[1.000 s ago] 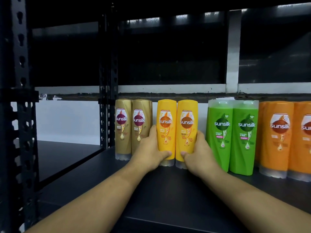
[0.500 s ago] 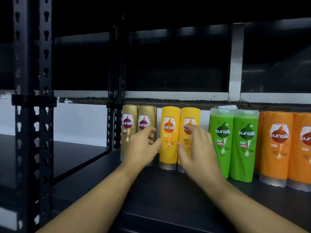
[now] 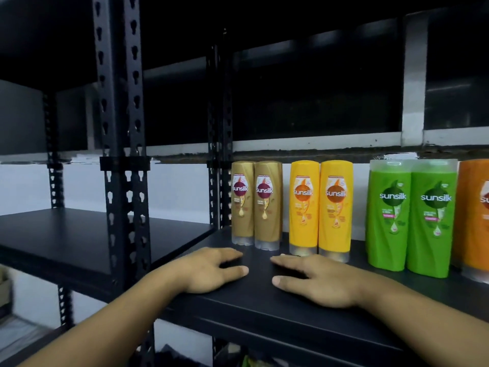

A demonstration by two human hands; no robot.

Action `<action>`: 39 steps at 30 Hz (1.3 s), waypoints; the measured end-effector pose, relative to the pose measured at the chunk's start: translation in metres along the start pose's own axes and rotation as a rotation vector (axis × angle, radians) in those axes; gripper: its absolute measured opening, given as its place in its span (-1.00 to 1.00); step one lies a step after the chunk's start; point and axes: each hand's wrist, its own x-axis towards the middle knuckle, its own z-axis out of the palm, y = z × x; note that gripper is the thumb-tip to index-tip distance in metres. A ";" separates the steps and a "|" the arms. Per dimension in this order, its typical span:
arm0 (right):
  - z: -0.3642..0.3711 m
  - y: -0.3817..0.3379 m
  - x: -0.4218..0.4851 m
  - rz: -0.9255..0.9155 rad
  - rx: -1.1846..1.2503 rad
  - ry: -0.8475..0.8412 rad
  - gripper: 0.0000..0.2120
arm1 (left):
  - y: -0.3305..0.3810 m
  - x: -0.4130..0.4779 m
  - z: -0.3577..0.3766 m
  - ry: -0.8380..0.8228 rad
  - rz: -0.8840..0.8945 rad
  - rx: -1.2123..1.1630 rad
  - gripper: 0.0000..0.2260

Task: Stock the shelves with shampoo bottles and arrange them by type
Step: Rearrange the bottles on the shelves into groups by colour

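Fingers relaxed, gripping nothing, left hand and right hand palm-down on shelf, before yellow bottles

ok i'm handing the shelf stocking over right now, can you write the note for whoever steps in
Hands: the left hand is open and rests on the shelf in front of the gold bottles. The right hand lies flat in front of the yellow bottles. Neither holds anything.
Bottles: upright, labels forward. From left to right: two gold bottles, two yellow bottles, two green bottles, then an orange bottle cut off by the frame edge.
Done: the bottles in view are grouped by type.
Left: no loose stock is in view. If more remains, it probably goes with its matching colour.
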 end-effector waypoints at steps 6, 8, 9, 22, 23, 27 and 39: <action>0.004 0.000 0.001 -0.029 -0.066 -0.066 -0.26 | 0.006 -0.003 0.002 0.001 -0.039 -0.023 -0.36; 0.005 0.000 0.000 -0.036 -0.061 -0.055 -0.26 | 0.005 -0.004 0.001 0.017 -0.043 -0.039 -0.36; 0.005 -0.001 0.000 -0.045 -0.061 -0.042 -0.26 | 0.004 -0.004 0.001 0.036 -0.040 -0.049 -0.38; 0.011 -0.045 0.091 0.046 0.636 0.735 -0.47 | 0.010 0.052 -0.040 0.603 -0.035 -0.702 -0.42; 0.014 -0.047 0.099 0.074 0.596 0.790 -0.34 | 0.011 0.057 -0.042 0.575 -0.037 -0.754 -0.34; 0.019 -0.049 0.121 0.117 0.428 0.888 -0.17 | 0.009 0.077 -0.042 0.353 0.015 -0.877 -0.10; 0.027 -0.031 0.118 0.184 0.171 0.842 0.06 | -0.010 0.096 -0.009 0.357 0.145 -0.735 -0.17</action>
